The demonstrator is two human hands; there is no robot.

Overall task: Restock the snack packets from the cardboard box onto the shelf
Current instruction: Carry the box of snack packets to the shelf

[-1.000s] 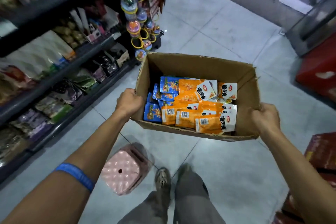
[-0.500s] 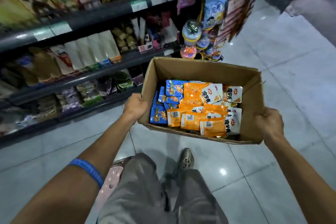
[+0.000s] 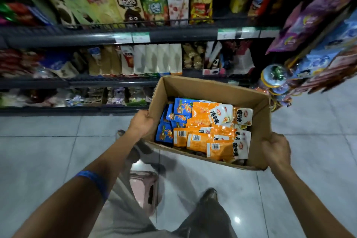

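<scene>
An open cardboard box hangs in front of me above the tiled floor. My left hand grips its left wall and my right hand grips its near right corner. Inside lie several orange snack packets and several blue snack packets, loosely piled. The dark shelf faces me, its rows filled with boxes and bags; the box's far edge is close to the middle rows.
A pink stool stands on the floor by my legs, partly hidden behind my left knee. A hanging display of toys and packets juts out at the right of the shelf. Grey floor tiles lie to the right.
I have turned further toward the shelf and moved closer; the shelf now fills the upper view. The box stays held by both hands and the stool has passed beneath me.
</scene>
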